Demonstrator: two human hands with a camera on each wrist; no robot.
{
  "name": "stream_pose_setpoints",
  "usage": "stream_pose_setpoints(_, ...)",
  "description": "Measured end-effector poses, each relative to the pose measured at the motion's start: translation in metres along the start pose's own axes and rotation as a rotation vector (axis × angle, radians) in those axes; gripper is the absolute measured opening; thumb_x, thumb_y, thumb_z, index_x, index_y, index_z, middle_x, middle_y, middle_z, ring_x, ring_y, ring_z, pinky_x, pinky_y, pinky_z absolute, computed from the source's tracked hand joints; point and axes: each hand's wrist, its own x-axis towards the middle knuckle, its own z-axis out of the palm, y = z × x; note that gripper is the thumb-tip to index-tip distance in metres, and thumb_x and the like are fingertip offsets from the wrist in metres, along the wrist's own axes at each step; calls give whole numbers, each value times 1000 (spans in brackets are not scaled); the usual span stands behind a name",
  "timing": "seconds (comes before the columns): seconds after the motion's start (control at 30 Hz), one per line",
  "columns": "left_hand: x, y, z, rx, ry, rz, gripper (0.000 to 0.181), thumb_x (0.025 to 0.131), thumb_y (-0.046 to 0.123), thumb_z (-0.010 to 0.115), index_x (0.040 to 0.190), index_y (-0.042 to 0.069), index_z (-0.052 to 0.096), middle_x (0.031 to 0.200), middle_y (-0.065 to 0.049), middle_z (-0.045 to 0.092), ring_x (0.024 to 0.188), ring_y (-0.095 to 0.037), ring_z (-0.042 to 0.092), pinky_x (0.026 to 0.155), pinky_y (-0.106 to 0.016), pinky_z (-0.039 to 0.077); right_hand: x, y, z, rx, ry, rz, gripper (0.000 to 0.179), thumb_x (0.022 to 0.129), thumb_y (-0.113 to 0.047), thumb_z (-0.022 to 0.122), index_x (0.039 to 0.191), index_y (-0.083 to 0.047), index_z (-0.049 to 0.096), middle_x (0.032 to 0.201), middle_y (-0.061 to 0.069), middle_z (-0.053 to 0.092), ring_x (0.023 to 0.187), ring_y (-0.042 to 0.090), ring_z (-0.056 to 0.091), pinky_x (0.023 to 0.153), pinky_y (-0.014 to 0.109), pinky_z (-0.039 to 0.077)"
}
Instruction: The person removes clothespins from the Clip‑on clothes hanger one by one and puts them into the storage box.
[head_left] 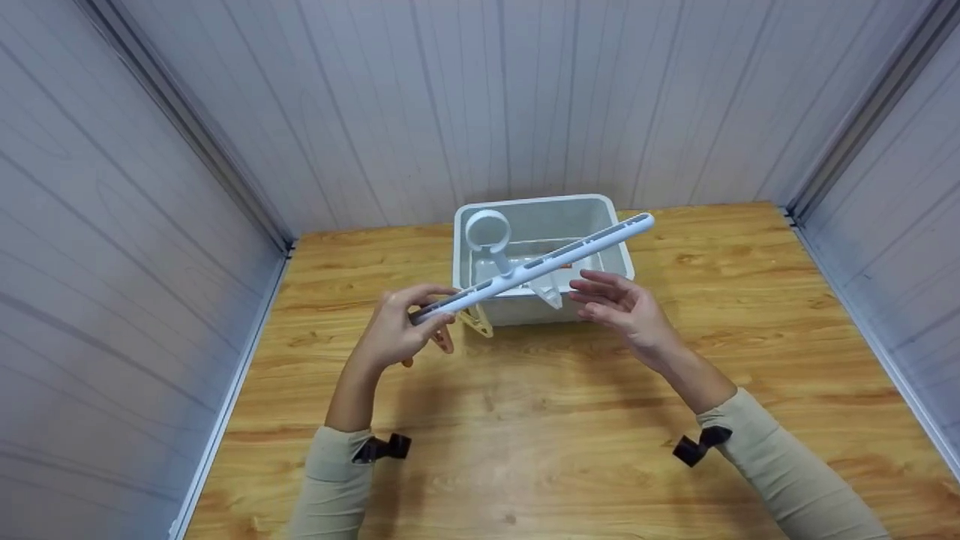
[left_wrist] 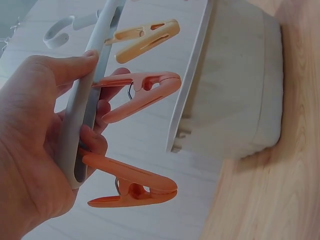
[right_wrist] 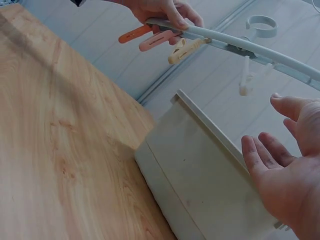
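Note:
My left hand (head_left: 397, 326) grips one end of a white bar-shaped clothes hanger (head_left: 525, 273), which slants up to the right over a bin. A round open hook (right_wrist: 268, 34) stands up from the bar's middle. From the bar hang an orange clothespin (left_wrist: 135, 180), a pink clothespin (left_wrist: 167, 86), a yellow clothespin (left_wrist: 150, 45) and a whitish clear clothespin (head_left: 550, 292). The first two are close by my left fingers. My right hand (head_left: 626, 311), fingers spread and lightly bent, holds nothing below the bar's far half, near the bin's front right corner.
The whitish plastic bin (head_left: 536, 202) stands on the wood-grain table (head_left: 510, 435) against the back wall (head_left: 480, 105). A small orange item (head_left: 565, 266) shows inside it. Panel walls rise on the left and right.

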Motion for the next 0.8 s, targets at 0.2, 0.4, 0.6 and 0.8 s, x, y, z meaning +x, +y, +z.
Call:
stream_pose_setpoints(0.2, 6, 0, 10, -32, -16, -11, 33, 105, 13, 79, 139, 9, 77, 107, -23, 86, 70, -31, 85, 36, -21, 41, -3, 4, 5, 16, 10, -21, 50, 106, 9, 67, 155, -1, 62, 140, 0, 80, 129, 15, 78, 107, 31, 66)
stream_pose_setpoints(0.4, 12, -1, 19, -8, -18, 8, 33, 104, 13, 81, 136, 8, 78, 109, -19, 87, 71, -31, 85, 38, -21, 43, -5, 4, 12, 15, 71, -7, 51, 103, 15, 66, 153, 2, 63, 133, -4, 79, 124, 10, 77, 104, 27, 66)
stream_pose_setpoints(0.6, 16, 0, 25, 43, 8, 49, 32, 101, 13, 84, 133, 13, 81, 104, -17, 88, 61, -23, 80, 38, -19, 39, -5, 1, 19, -22, 147, 34, 46, 100, 17, 70, 139, -7, 74, 123, -4, 79, 116, 11, 76, 98, 23, 65)
stream_pose_setpoints(0.8, 17, 3, 27, 72, 10, 65, 30, 101, 12, 84, 131, 13, 81, 103, -15, 88, 58, -19, 77, 39, -19, 36, -4, 0, 23, -15, 162, 34, 42, 100, 19, 68, 130, -8, 78, 116, -6, 80, 110, 9, 77, 96, 21, 66)
